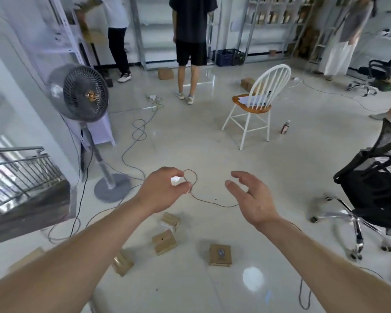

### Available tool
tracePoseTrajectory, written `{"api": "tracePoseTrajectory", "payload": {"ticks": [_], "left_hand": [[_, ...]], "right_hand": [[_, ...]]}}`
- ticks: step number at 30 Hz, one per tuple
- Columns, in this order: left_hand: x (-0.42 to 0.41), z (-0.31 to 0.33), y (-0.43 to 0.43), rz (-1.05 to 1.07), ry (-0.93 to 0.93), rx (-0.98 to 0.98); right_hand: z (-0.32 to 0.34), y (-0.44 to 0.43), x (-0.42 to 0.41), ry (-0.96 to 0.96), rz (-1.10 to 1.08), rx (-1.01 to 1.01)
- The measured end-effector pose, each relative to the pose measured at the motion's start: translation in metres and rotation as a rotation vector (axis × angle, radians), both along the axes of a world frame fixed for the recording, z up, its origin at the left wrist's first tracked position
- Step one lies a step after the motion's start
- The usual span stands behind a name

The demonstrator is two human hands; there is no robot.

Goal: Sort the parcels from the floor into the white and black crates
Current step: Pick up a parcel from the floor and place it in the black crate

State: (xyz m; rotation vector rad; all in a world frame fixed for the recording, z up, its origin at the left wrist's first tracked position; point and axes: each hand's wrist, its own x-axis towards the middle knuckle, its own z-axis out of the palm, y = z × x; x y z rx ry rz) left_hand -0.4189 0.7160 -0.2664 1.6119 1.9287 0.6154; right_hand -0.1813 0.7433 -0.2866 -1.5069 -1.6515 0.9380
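Four parcels lie loose on the floor at 6 o'clock from the hands, well apart from one another, so the step in hand is the reach for the first pickup; none is lifted yet. The left hand is curled, thumb and forefinger nearly meeting at 3 o'clock. A thin brown cord loops right there, and whether the fingers pinch it or merely overlap it cannot be told. The right hand is spread and relaxed, holding nothing, and the two hands are apart. A dark crate stands by the far wall at 12 o'clock; no white crate shows. The next move likely calls for stooping, lowering both hands toward 6 o'clock and closing on one parcel.
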Motion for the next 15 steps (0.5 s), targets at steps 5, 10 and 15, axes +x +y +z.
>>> {"api": "tracePoseTrajectory", "payload": {"ticks": [5,10,15], "left_hand": [[-0.021,-0.01,-0.016,0.086,-0.029,-0.007],[-0.045,-0.018,-0.021,0.137,-0.018,-0.014],[-0.065,-0.028,-0.014,0.148,-0.047,-0.019]], "right_hand": [[-0.003,-0.002,-0.018,0.001,0.065,-0.039],[-0.004,0.0,-0.039,-0.007,0.099,-0.058],[-0.008,0.009,-0.06,-0.019,0.116,-0.08]]}}
